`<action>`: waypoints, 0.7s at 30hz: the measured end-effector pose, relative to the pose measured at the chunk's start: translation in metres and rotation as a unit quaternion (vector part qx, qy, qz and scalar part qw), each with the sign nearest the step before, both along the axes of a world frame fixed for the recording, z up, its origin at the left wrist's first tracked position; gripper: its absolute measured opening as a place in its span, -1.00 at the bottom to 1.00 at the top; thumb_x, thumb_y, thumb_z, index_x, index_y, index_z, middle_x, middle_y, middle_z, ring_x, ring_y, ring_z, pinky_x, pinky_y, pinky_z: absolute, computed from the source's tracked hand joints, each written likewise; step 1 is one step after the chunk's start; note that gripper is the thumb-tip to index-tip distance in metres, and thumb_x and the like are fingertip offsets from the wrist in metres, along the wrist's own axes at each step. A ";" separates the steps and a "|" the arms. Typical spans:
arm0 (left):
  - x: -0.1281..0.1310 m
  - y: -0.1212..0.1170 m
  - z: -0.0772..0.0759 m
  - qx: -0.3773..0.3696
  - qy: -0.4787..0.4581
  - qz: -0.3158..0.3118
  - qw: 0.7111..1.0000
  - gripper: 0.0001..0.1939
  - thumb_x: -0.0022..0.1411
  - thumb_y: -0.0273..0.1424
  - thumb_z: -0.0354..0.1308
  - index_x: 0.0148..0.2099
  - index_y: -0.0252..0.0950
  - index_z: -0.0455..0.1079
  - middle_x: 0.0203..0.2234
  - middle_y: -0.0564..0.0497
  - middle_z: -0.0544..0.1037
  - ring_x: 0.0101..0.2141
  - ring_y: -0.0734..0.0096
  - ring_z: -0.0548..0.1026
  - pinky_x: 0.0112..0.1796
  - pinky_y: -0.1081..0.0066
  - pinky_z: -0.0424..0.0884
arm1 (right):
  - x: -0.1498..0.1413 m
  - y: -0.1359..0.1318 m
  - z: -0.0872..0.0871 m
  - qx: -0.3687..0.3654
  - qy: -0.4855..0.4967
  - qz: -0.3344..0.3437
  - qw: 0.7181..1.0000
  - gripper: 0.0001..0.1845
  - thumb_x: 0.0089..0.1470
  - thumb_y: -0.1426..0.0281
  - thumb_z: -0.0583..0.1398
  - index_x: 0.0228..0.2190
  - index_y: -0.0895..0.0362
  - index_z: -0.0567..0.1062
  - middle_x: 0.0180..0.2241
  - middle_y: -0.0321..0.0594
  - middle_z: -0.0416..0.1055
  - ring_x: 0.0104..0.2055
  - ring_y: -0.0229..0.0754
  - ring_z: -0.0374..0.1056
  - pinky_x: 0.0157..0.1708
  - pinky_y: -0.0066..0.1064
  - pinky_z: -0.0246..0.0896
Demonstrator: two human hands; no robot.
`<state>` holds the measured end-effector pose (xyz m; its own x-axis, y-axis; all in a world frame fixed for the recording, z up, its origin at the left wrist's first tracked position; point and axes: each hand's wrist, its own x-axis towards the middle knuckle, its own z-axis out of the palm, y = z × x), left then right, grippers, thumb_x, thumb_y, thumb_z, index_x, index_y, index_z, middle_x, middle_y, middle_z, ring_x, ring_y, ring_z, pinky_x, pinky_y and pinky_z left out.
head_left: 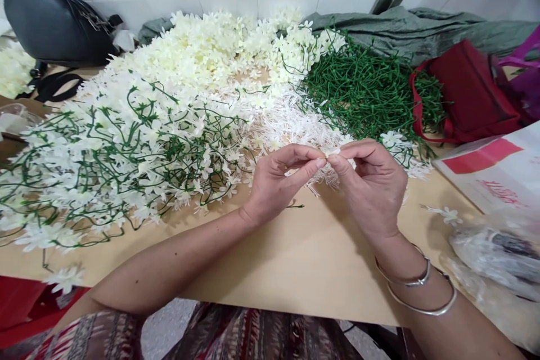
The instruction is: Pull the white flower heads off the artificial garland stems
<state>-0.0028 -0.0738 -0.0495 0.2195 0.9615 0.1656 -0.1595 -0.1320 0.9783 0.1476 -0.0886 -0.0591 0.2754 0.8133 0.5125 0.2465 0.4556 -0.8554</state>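
My left hand (278, 180) and my right hand (377, 187) meet above the table, thumb and forefinger of each pinched together. A small white artificial flower piece (334, 152) shows between the right fingertips. The left fingertips press against it, and its lower part is hidden by the fingers. Behind the hands lies a pile of thin white artificial stamens (291, 118). To the left spreads a large heap of white artificial flowers on green stems (156, 135). Loose green plastic stems (363, 87) are heaped beyond my right hand.
Cream flower heads (202, 45) are piled against the tiled wall. A black bag (54, 22) stands at back left, a red bag (472, 93) at right. A white box (498, 174) and plastic bags (498, 259) lie near my right arm. One flower (65, 279) hangs at the front-left edge.
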 end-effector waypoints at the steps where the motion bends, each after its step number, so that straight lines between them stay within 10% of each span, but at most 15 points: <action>1: 0.000 0.000 0.000 0.004 -0.001 0.002 1.000 -0.83 0.24 -0.24 0.38 -0.29 -0.22 0.55 -0.32 -0.01 0.67 -0.24 0.30 0.63 -0.06 0.28 0.60 | 0.000 0.000 0.000 -0.004 -0.006 -0.002 1.000 -0.85 0.13 0.37 0.37 -0.43 -0.02 0.51 -0.43 -0.31 0.44 -0.32 -0.13 0.39 -0.25 -0.19 0.32; 21: -0.003 0.008 0.002 -0.037 -0.055 -0.053 0.996 -0.78 0.25 -0.19 0.40 -0.21 -0.23 0.57 -0.33 0.02 0.69 -0.25 0.37 0.67 -0.07 0.30 0.62 | 0.003 -0.003 0.008 0.053 -0.093 -0.035 0.994 -0.85 0.10 0.38 0.41 -0.43 -0.06 0.56 -0.28 -0.25 0.53 -0.18 -0.08 0.47 -0.09 -0.09 0.39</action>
<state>-0.0058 -0.0661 -0.0476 0.3045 0.9445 0.1237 -0.2762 -0.0367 0.9604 0.1501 -0.0918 -0.0509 0.2216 0.7340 0.6420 0.4291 0.5177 -0.7401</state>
